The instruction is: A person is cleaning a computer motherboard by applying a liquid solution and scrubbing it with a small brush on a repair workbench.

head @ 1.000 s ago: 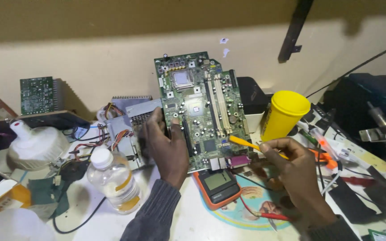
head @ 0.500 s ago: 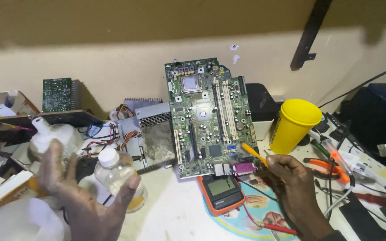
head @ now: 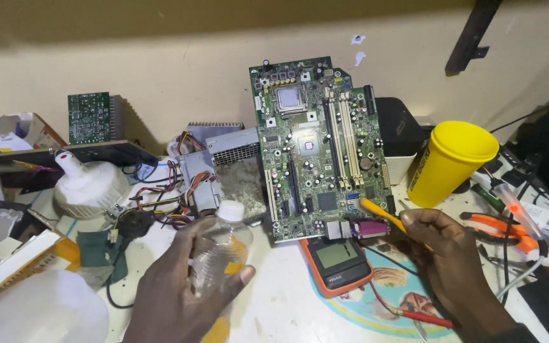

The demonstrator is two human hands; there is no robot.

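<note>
At 7 o'clock, my left hand (head: 182, 295) wraps the clear plastic bottle (head: 220, 254) mid-body; I judge it light, slippery, crushable. At 4 o'clock, my right hand (head: 455, 263) pinches a yellow probe (head: 382, 215) against the motherboard (head: 319, 146).

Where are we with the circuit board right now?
Done: the circuit board stands propped against the wall. In hand: the left hand grips a clear plastic bottle, cap on; the right hand holds a yellow tool at the board's lower edge. Left: bottle unopened.

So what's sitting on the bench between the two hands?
In the head view, an orange-cased multimeter lies between the left hand, gripping a clear bottle, and the right hand.
</note>
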